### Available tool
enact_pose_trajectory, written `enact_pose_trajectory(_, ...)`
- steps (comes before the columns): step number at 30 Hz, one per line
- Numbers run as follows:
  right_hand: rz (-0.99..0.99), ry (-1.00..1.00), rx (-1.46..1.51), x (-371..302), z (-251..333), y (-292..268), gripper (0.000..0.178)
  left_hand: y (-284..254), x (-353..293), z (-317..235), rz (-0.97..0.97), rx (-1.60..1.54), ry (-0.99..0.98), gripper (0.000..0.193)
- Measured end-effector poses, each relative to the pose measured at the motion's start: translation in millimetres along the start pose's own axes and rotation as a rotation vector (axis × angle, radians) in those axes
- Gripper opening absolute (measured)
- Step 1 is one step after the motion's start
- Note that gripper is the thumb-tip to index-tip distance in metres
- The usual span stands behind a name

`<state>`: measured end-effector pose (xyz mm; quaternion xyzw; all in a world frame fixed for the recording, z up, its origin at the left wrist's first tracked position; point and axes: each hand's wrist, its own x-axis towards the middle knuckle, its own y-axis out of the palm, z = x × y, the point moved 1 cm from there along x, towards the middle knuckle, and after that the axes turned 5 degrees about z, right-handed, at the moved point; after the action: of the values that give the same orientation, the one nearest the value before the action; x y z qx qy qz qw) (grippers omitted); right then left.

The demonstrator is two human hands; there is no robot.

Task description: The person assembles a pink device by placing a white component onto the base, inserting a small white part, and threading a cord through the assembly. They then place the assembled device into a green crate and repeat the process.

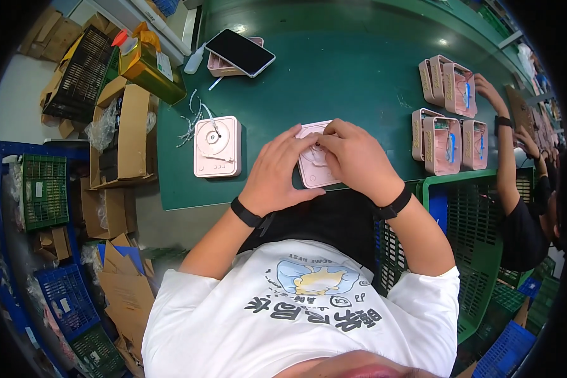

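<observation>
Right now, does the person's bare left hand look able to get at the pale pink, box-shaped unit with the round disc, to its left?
Probably yes: only green tabletop shows between the left hand and that box-shaped unit, though it would likely have to leave the similar pink unit beneath it.

One case (315,165) lay near the front edge of the worktop (346,75), a second case (218,157) to its left. Behind the latter, a phone (240,53) rested on a casing (223,67), a bottle (196,60) just left. Shells (439,146) stood rightward, a crate (479,252) before them.
</observation>
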<state>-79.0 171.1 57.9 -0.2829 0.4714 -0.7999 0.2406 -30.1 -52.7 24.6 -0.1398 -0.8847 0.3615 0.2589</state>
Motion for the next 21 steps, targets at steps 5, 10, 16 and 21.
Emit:
enact_pose_trajectory(5,-0.063,0.149,0.216,-3.8,0.1,-1.4,0.018,5.4,-4.3,0.4,-0.011,0.03,0.035,0.101)
enact_pose_trajectory(10,0.031,0.375,0.303,2.2,0.0,-4.3,0.022,-0.2,-8.5,8.5,0.028,-0.005,0.029,0.1)
enact_pose_trajectory(16,0.136,0.409,0.316,-1.2,-6.1,-7.5,0.022,-13.1,-1.8,11.5,0.158,-0.009,0.051,0.09)
enact_pose_trajectory(21,0.061,0.352,0.345,-3.3,-9.0,-4.7,0.019,-18.3,4.9,14.3,0.208,0.074,0.11,0.081)
